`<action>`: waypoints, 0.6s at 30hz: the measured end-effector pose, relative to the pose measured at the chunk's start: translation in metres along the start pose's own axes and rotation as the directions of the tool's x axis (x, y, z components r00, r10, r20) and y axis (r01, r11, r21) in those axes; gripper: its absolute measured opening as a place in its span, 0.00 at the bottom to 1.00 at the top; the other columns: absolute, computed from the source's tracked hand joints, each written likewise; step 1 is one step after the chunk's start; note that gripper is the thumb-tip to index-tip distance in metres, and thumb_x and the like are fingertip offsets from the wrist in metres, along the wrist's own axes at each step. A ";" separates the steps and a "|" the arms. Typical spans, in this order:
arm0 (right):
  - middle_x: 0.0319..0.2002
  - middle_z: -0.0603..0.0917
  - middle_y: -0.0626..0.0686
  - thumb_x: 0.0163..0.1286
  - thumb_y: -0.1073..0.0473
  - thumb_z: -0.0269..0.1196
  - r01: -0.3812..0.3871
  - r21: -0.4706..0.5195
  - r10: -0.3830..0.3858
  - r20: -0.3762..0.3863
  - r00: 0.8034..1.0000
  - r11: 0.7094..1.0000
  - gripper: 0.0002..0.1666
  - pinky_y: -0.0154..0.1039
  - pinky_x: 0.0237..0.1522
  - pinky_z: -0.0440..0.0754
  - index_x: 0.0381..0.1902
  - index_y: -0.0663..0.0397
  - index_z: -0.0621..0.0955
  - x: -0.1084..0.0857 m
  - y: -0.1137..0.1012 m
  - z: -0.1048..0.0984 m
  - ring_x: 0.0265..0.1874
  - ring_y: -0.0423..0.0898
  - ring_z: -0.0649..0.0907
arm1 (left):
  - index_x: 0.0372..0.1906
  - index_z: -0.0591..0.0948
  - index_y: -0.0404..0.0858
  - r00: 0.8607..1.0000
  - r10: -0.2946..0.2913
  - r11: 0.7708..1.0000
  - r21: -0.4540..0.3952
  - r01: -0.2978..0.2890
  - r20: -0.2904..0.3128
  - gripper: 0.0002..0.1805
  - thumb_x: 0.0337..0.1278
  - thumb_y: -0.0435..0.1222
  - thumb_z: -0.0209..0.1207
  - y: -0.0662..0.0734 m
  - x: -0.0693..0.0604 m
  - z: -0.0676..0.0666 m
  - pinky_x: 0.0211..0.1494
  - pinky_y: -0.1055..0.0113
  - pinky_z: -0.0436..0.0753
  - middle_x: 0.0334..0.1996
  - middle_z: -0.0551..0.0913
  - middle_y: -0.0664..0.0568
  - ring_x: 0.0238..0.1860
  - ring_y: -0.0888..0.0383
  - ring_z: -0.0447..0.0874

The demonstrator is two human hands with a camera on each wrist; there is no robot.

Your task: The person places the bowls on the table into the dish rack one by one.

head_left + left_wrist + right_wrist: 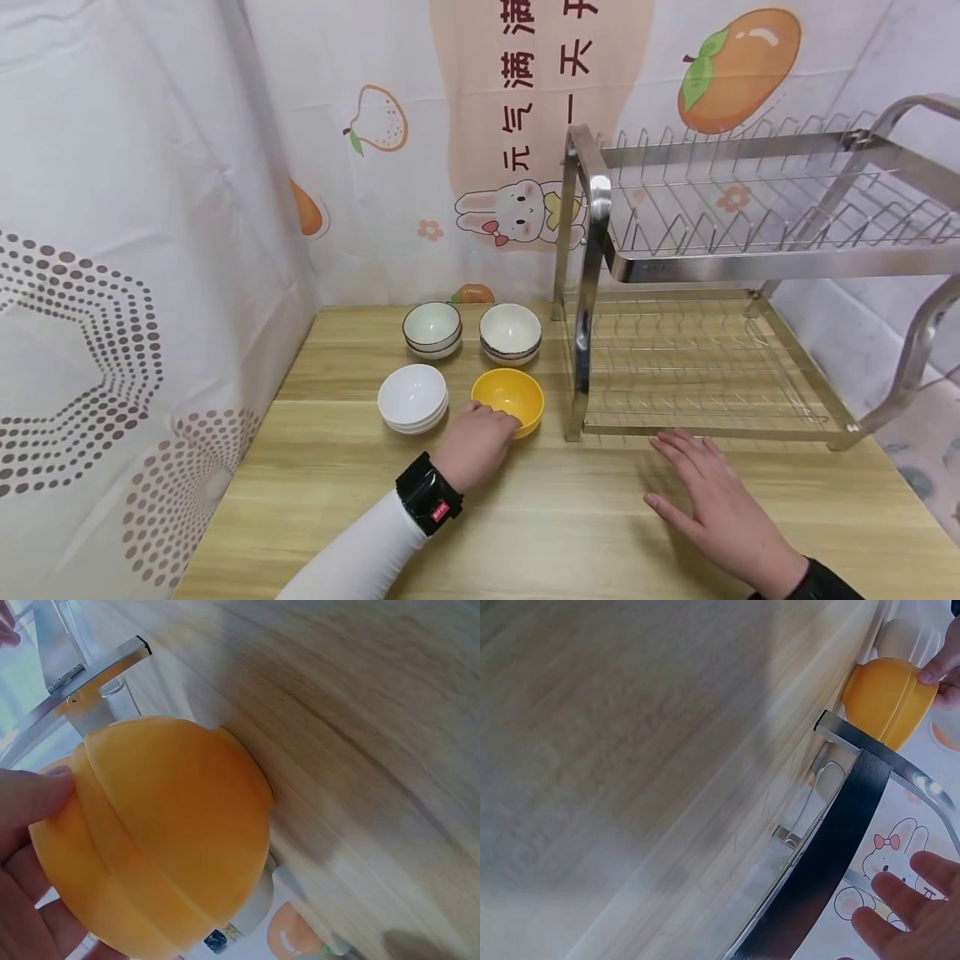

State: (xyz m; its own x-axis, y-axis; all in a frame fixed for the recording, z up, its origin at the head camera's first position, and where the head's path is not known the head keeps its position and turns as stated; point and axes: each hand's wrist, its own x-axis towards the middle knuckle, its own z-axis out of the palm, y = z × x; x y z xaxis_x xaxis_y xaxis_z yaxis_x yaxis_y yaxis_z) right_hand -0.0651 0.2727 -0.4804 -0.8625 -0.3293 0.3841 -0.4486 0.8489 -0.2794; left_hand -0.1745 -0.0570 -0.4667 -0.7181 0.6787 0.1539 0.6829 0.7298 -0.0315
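My left hand (477,446) is at the near rim of the stacked yellow bowls (510,393). In the left wrist view, the thumb presses the outside of the upper yellow bowl (172,817) while the fingers reach over its rim, pinching it. A seam line shows one bowl nested in another, with the base on or close to the table. My right hand (723,508) hovers over the table in front of the dish rack (712,432), fingers spread and holding nothing. White bowls (412,396) stand stacked just left of the yellow ones.
Behind stand a stack of pale dark-rimmed bowls (432,327) and a stack of cream bowls (511,330). The two-tier metal rack's upright (588,308) rises close to the right of the yellow bowls. Printed curtains (375,208) border the wooden table (315,467).
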 end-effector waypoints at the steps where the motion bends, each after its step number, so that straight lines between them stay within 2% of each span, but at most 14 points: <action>1: 0.65 0.72 0.61 0.62 0.45 0.70 0.002 0.001 -0.002 0.000 1.000 1.000 0.41 0.43 0.76 0.39 0.65 0.64 0.72 0.001 -0.001 0.000 0.66 0.62 0.67 | 0.45 0.84 0.48 1.000 0.004 1.000 -0.002 -0.004 -0.009 0.07 0.68 0.38 0.58 -0.001 -0.001 0.001 0.47 0.62 0.75 0.39 0.87 0.59 0.39 0.59 0.83; 4: 0.65 0.72 0.61 0.63 0.45 0.70 0.005 0.002 -0.005 0.003 1.000 1.000 0.41 0.45 0.76 0.43 0.65 0.64 0.72 0.004 -0.003 -0.001 0.65 0.62 0.67 | 0.47 0.83 0.48 0.999 0.015 1.000 -0.005 -0.015 -0.041 0.08 0.67 0.37 0.58 -0.004 -0.003 0.002 0.50 0.61 0.77 0.40 0.86 0.58 0.40 0.58 0.83; 7: 0.65 0.72 0.61 0.63 0.45 0.70 0.008 0.005 -0.008 0.004 1.000 1.000 0.41 0.43 0.76 0.45 0.65 0.64 0.72 0.007 -0.006 -0.002 0.65 0.61 0.68 | 0.50 0.83 0.47 0.998 0.014 1.000 -0.007 -0.014 -0.069 0.11 0.67 0.36 0.58 -0.004 -0.007 -0.003 0.55 0.59 0.77 0.42 0.86 0.57 0.43 0.57 0.83; 11: 0.65 0.73 0.59 0.61 0.48 0.72 0.026 0.030 -0.026 -0.011 1.000 0.999 0.40 0.32 0.74 0.42 0.65 0.62 0.72 0.009 -0.012 -0.003 0.66 0.59 0.68 | 0.52 0.82 0.47 0.993 0.038 0.999 -0.023 -0.041 -0.109 0.12 0.67 0.36 0.57 -0.002 -0.017 -0.018 0.58 0.59 0.75 0.43 0.86 0.58 0.46 0.58 0.82; 14: 0.65 0.73 0.57 0.58 0.51 0.74 0.041 0.061 -0.039 -0.022 0.999 0.997 0.40 0.26 0.71 0.42 0.66 0.59 0.73 0.010 -0.019 -0.006 0.66 0.57 0.68 | 0.50 0.83 0.48 0.982 0.107 0.993 -0.039 -0.115 -0.158 0.10 0.66 0.37 0.59 0.002 -0.026 -0.031 0.60 0.61 0.74 0.42 0.85 0.60 0.46 0.60 0.82; 18: 0.65 0.73 0.55 0.57 0.53 0.74 0.083 0.102 -0.079 -0.044 0.996 0.991 0.40 0.24 0.71 0.45 0.66 0.57 0.73 0.013 -0.030 -0.013 0.66 0.55 0.69 | 0.48 0.83 0.49 0.949 0.245 0.966 -0.038 -0.257 -0.200 0.12 0.60 0.36 0.64 0.010 -0.036 -0.044 0.63 0.62 0.71 0.42 0.85 0.63 0.47 0.61 0.80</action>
State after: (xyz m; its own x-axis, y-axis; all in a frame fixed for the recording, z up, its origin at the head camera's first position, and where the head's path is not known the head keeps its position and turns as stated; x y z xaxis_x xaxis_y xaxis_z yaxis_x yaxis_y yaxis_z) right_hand -0.0593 0.2480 -0.4560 -0.8132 -0.3772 0.4432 -0.5405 0.7719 -0.3347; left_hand -0.1362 -0.0778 -0.4288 -0.4876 0.8061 0.3353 0.8492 0.5270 -0.0321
